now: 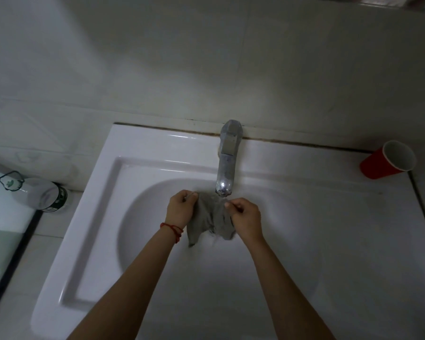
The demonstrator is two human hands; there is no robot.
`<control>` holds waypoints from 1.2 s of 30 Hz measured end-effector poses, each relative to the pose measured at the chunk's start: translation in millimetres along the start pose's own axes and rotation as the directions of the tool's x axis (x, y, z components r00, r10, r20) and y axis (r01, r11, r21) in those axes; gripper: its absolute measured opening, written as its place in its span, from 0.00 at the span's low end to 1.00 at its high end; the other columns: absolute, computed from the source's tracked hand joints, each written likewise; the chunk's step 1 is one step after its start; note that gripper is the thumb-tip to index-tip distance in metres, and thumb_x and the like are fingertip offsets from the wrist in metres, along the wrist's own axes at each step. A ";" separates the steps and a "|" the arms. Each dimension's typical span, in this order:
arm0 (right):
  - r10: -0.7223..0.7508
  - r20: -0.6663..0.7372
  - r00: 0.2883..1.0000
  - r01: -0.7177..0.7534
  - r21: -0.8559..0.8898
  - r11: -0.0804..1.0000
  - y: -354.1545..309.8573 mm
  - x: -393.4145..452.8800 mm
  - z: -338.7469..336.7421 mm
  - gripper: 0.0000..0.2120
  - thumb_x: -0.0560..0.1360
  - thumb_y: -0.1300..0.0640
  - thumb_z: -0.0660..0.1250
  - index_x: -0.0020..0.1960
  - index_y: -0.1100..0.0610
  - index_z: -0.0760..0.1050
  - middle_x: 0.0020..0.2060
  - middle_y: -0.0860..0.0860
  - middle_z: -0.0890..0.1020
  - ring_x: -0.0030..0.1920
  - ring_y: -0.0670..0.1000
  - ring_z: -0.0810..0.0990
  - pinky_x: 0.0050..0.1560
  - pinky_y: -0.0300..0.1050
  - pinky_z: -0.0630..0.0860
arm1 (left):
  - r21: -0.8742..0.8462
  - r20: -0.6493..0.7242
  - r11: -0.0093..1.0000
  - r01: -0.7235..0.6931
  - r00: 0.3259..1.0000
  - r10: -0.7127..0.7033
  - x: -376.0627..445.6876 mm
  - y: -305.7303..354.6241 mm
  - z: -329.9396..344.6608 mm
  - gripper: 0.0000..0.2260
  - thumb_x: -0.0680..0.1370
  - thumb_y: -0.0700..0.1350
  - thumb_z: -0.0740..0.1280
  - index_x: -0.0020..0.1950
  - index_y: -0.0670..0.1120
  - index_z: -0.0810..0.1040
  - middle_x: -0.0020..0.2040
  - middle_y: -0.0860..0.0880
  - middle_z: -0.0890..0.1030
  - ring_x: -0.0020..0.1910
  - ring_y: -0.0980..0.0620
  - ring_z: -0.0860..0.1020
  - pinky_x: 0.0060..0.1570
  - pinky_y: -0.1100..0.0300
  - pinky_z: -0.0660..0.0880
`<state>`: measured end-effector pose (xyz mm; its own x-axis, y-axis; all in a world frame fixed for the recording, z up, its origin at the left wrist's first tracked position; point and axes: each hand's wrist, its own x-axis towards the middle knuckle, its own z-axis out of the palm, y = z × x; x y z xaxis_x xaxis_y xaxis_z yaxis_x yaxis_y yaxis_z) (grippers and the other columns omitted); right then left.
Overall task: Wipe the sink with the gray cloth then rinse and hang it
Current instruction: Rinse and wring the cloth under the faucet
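Rinsing looks to be the step in hand: the left hand (180, 207) and right hand (246, 218) each pinch a top edge of the gray cloth (210, 220), grips clamped, spreading it just below the faucet (225, 163) spout over the sink (142, 217) basin. Next likely comes wringing, then hanging.

- red cup (384, 161), white inside, lying tilted on its side at the far right corner of the counter, mouth facing right and up, close to the wall
- clear plastic bottle (38, 193), green label, lying on its side on the ledge left of the basin, against the wall
- white tiled wall (206, 57) behind, dark grimy seam along its base
- dark-framed glass panel (3, 241) at the left edge, contents unclear
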<state>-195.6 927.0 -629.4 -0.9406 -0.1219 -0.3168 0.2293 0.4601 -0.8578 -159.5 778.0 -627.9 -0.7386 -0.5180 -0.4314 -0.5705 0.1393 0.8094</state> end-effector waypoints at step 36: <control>0.315 0.265 0.911 -0.407 0.464 0.786 -15.1 -0.7 -3.3 0.14 0.73 0.75 0.58 0.43 0.60 0.77 0.38 0.57 0.77 0.35 0.51 0.77 0.41 0.47 0.76 | -0.078 -0.096 0.959 0.271 0.956 -0.278 -12.8 -16.9 8.2 0.20 0.76 0.42 0.65 0.67 0.38 0.68 0.65 0.37 0.71 0.63 0.38 0.71 0.62 0.51 0.69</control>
<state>-199.1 923.0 -614.9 -0.7183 -0.1992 -0.6666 0.6798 0.0030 -0.7334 -143.4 789.2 -639.3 -0.5127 -0.6152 -0.5989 -0.7196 -0.0725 0.6905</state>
